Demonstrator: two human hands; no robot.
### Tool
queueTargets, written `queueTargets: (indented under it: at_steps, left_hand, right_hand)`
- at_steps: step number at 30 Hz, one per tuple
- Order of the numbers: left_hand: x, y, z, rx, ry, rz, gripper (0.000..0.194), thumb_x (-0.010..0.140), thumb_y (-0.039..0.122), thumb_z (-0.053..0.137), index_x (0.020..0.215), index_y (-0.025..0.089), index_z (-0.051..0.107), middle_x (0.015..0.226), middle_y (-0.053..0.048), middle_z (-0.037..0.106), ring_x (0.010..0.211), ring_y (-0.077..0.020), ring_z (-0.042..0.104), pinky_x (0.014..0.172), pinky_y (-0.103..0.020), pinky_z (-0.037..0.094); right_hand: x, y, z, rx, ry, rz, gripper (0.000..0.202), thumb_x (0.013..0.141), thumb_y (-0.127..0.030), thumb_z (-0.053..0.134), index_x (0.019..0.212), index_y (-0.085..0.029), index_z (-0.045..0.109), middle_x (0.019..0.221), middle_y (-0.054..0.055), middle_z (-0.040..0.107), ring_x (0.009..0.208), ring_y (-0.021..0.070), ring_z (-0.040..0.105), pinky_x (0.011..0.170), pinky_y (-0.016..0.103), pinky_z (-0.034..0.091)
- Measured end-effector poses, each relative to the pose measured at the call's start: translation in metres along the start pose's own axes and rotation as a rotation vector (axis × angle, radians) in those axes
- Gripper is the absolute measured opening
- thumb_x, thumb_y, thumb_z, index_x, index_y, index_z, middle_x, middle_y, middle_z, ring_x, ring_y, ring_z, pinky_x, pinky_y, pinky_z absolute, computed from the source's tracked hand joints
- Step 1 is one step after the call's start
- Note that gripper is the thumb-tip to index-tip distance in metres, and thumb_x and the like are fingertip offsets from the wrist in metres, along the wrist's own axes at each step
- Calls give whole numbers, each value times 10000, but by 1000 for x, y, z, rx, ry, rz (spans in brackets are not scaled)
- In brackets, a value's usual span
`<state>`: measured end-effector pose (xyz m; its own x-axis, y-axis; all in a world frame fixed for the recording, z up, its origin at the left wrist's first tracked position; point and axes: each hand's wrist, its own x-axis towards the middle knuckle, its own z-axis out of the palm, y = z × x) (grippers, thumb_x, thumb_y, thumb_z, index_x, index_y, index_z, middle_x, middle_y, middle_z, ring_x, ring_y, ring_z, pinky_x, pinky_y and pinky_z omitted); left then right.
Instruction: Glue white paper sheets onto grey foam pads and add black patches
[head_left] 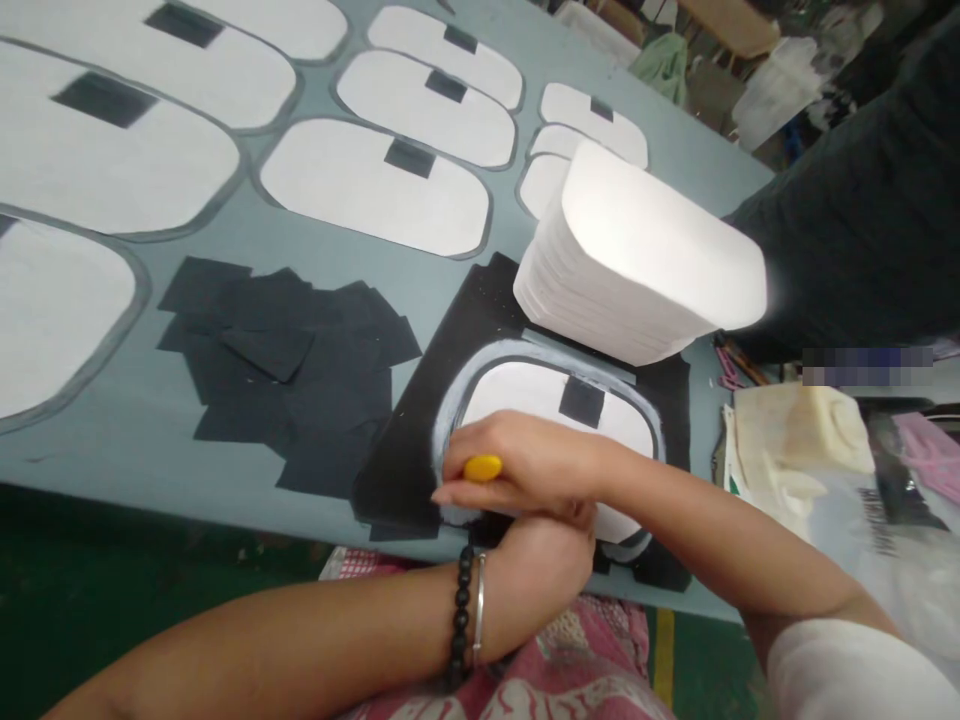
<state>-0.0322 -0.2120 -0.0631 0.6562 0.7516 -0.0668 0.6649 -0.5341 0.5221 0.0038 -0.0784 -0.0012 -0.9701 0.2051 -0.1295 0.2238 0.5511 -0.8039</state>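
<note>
My right hand (517, 465) is closed around a yellow-handled tool (482, 468) over the left part of a white rounded panel (517, 385). The tool's working end is hidden under the hand. That panel has a dark rectangle (582, 401) near its upper edge and lies within a grey-smeared outline on a black board (409, 420). Below and partly under the right wrist, my left hand (551, 560) rests at the panel's lower edge; its fingers are hidden. A tall stack of white rounded sheets (660, 235) stands on the board's upper edge.
Black cut pieces (300, 370) lie piled left of the board. Several white panels with dark rectangles (375, 185) cover the back and left of the blue-grey table (247, 510). At the right are a yellowish container (802, 430), plastic bags and a person's dark sleeve (847, 210).
</note>
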Motion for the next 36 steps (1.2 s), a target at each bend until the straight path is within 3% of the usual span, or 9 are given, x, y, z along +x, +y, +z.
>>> queueTargets:
  at_steps: [5,7,12,16,19,24,28,32,36]
  left_hand:
    - [12,-8,-12,256,-71,88,428,1010,124,415,1346,90,678,1546,-242,527,1210,-300,651,622,-304,604]
    - [16,-11,-13,308,-50,55,453,1015,119,394,1390,90,647,1546,-244,529,1202,-289,656,632,-284,596]
    - [23,-19,-8,330,-4,54,436,1013,132,417,1387,64,631,1456,-253,592,1179,-300,655,697,-327,601]
    - [28,-25,-10,310,-1,100,395,1015,146,426,1329,97,660,1380,-200,640,1207,-313,614,914,-455,591]
    - [31,-30,-15,299,-13,100,424,1017,128,390,1357,117,642,1399,-174,630,1315,-356,550,1083,-601,500]
    - [36,-32,-24,280,-100,76,433,1004,100,397,1368,132,629,1466,-182,591,1333,-377,553,1060,-608,517]
    - [41,-34,-27,297,-134,60,410,977,127,505,1368,156,625,1601,-228,468,1359,-388,552,1043,-600,534]
    - [44,-35,-27,319,-160,54,415,956,153,579,1368,162,621,1599,-268,462,1374,-406,556,1031,-610,548]
    - [45,-33,-27,339,-140,61,407,938,149,613,1345,163,633,1605,-268,454,1369,-415,561,1036,-610,550]
  right_hand:
    - [5,43,-39,-228,490,247,359,1048,-405,553,786,-174,635,779,29,645,705,133,533,706,270,371]
    - [4,47,-46,-302,582,297,375,1048,-414,552,768,-174,623,770,30,637,702,135,527,708,277,356]
    - [-3,45,-45,-208,433,214,366,1045,-434,569,790,-185,648,747,8,642,676,120,526,679,262,344]
    - [-16,57,-56,-369,652,471,425,1043,-387,551,675,-183,609,590,-15,512,572,112,418,627,293,265]
    - [-24,61,-64,-347,638,448,410,1042,-383,548,694,-179,619,612,-11,534,587,111,432,634,289,267]
    - [-40,61,-66,-419,731,527,404,1011,-322,560,631,-183,555,584,-14,483,569,109,382,630,301,248]
    - [-80,66,-63,-323,733,495,416,1032,-360,515,659,-183,564,591,-28,486,567,100,390,618,275,275]
    - [-133,71,-60,-403,757,738,405,994,-306,542,610,-184,583,551,-14,487,536,112,405,599,285,264]
    - [-119,66,-51,-528,750,832,389,975,-323,606,615,-179,645,542,22,530,534,134,430,590,307,239]
